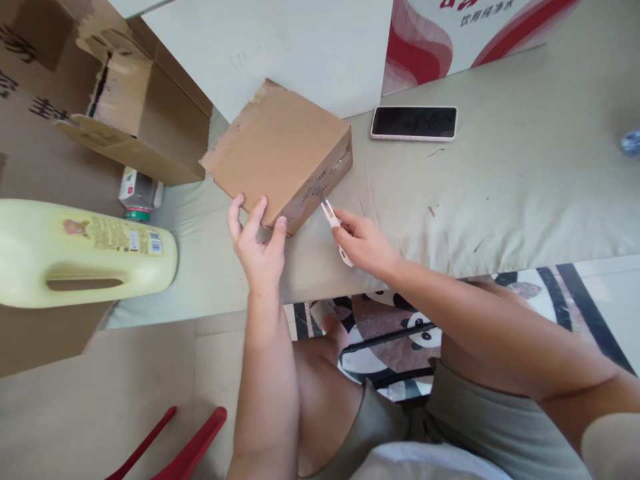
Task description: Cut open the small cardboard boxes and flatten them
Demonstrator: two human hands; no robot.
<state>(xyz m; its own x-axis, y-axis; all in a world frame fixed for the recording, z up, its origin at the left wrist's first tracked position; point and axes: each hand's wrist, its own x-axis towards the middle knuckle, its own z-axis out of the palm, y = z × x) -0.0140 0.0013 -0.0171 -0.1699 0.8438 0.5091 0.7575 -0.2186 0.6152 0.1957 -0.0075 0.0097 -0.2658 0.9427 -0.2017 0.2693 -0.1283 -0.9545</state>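
Note:
A small brown cardboard box (280, 150) lies on a pale cloth-covered surface (475, 193). My left hand (257, 243) grips the box's near corner, fingers curled over the top edge. My right hand (365, 243) is closed on a small white cutter (333, 223), whose blade tip touches the taped seam on the box's right side.
A black phone (414, 123) lies beyond the box to the right. A large open carton (135, 113) stands at the left, with a pale yellow jug (85, 253) on its side and a small bottle (140, 197) beside it. A red-and-white carton (450, 33) is at the back.

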